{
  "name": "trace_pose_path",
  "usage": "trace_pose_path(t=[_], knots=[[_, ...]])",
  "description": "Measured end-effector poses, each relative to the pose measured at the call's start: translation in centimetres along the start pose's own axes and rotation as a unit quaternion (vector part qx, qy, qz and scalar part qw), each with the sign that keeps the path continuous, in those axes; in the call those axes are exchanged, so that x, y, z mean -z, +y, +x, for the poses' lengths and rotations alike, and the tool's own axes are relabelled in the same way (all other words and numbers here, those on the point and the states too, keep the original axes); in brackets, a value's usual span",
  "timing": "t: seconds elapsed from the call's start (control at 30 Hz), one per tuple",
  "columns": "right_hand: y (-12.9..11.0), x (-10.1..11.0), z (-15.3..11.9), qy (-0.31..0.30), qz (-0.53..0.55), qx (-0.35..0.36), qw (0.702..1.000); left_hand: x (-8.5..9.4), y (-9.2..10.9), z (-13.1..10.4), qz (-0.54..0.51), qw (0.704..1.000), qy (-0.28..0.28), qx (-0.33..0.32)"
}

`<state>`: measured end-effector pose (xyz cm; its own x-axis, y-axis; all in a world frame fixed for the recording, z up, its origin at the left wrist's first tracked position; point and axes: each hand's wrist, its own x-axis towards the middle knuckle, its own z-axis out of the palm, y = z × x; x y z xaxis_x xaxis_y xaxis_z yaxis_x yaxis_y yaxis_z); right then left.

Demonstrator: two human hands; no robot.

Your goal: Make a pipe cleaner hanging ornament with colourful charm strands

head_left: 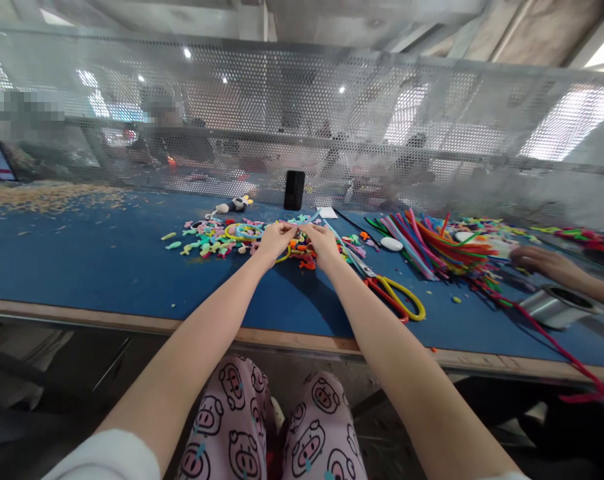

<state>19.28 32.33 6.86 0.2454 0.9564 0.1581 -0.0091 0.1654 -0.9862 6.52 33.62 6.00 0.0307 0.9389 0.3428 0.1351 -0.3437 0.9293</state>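
Note:
Over the blue table my left hand [276, 241] and my right hand [323, 243] meet almost fingertip to fingertip, each in a pinch. A thin light blue fuzzy stem, like a pipe cleaner [313, 217], runs between them and sticks up past my right fingers. Its middle is partly hidden by my fingertips. Under and around both hands lies a pile of small bright twisted fuzzy pieces [217, 243], with yellow and blue loops among them. To the right of my right hand rest large scissors [405, 300] with orange and yellow handles, blades pointing towards the pile.
A black phone [295, 191] stands against the perforated metal screen [262, 100]. A bundle of long coloured fuzzy stems [432, 243] lies to the right, near a white oval object [391, 244]. Another person's hand [545, 261] is beside a metal spool [559, 307]. Tan scraps [52, 197] cover the far left.

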Motion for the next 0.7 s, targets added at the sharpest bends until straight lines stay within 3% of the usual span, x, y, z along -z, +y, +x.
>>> trace_pose_path(t=[0.2,0.3,0.5,0.6,0.7], knots=[[-0.3,-0.1,-0.1,0.055,-0.044,0.022,0.997,0.3,-0.7,0.6,0.037,0.996,0.016,-0.076],[0.2,-0.1,0.3,0.047,-0.035,0.027,0.998,0.4,-1.0,0.7,0.038,0.996,0.024,-0.079],[1.4,0.0,1.0,-0.01,0.024,0.05,0.998,0.0,-1.0,0.6,-0.092,0.995,0.006,0.035],[1.4,0.0,1.1,-0.037,0.027,0.05,0.998,-0.1,-0.8,0.5,-0.186,0.976,-0.015,0.111],[1.2,-0.1,1.0,-0.057,0.028,0.055,0.996,-0.1,-0.6,0.5,-0.248,0.957,-0.013,0.148]])
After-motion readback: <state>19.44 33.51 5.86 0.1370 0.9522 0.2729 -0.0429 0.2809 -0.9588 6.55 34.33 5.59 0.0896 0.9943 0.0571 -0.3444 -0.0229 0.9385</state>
